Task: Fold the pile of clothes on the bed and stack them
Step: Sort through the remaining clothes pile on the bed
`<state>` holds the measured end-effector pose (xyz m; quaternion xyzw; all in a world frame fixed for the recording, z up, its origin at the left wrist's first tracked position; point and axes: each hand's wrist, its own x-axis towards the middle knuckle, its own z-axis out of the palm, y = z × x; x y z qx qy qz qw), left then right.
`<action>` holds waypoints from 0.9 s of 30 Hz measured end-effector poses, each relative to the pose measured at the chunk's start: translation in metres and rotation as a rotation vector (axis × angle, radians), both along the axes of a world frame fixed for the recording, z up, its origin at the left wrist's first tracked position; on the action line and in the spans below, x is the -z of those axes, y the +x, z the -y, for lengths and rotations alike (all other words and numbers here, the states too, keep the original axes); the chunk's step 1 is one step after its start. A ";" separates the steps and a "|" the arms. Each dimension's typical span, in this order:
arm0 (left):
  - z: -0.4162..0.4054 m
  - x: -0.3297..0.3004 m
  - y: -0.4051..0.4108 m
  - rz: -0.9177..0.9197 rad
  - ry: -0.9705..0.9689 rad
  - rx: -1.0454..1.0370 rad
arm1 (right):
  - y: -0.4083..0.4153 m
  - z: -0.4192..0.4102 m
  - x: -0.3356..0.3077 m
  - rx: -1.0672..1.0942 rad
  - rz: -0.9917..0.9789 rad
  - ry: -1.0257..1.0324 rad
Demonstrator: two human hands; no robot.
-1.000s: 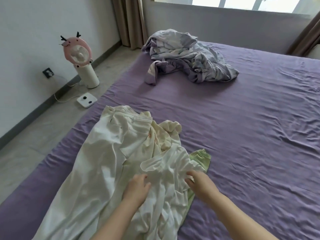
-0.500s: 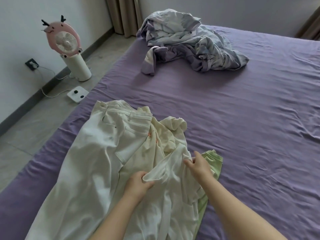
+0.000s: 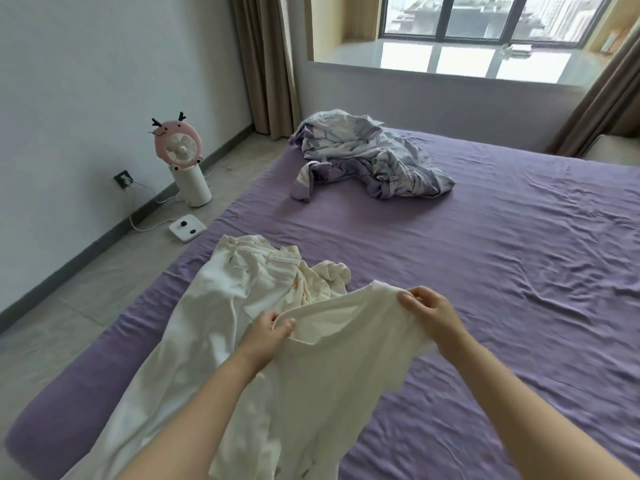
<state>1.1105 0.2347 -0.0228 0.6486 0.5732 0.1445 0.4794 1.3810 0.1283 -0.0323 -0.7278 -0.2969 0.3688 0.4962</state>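
The bed (image 3: 485, 271), covered in a wrinkled purple sheet, is carrying two heaps. A pile of white clothes (image 3: 214, 323) is lying along its left edge. A crumpled lilac-patterned quilt (image 3: 367, 161) is sitting near its far left corner.

A home bedroom. Low bed (image 3: 485, 271) with a purple sheet, crumpled quilt (image 3: 367, 157) at its far end, loose clothes (image 3: 242, 306) near the front. Brown curtains (image 3: 266, 64) beside a wide window (image 3: 485, 19). Small pink fan (image 3: 178, 150) plugged into a wall socket (image 3: 122, 178), bathroom scale (image 3: 186, 230) on the tiled floor (image 3: 86, 289).
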 end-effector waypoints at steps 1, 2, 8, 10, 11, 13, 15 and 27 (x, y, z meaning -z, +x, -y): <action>0.010 -0.016 0.001 0.048 -0.001 -0.020 | 0.004 0.014 -0.018 0.000 0.001 0.013; 0.019 -0.032 0.002 0.095 0.008 -0.037 | 0.008 0.029 -0.036 0.002 -0.004 0.030; 0.090 -0.129 0.014 0.273 0.112 0.022 | 0.037 0.122 -0.148 -0.099 0.054 0.066; 0.113 -0.161 0.017 0.296 0.139 0.087 | 0.048 0.154 -0.180 -0.138 0.127 0.056; 0.124 -0.175 0.019 0.300 0.162 0.116 | 0.054 0.170 -0.194 -0.145 0.153 0.066; 0.144 -0.199 0.023 0.291 0.232 0.153 | 0.065 0.198 -0.218 -0.145 0.203 0.096; 0.164 -0.218 0.031 0.283 0.325 0.181 | 0.073 0.224 -0.239 -0.118 0.264 0.129; 0.245 -0.256 0.080 0.193 0.476 0.466 | 0.104 0.353 -0.286 -0.187 0.376 -0.042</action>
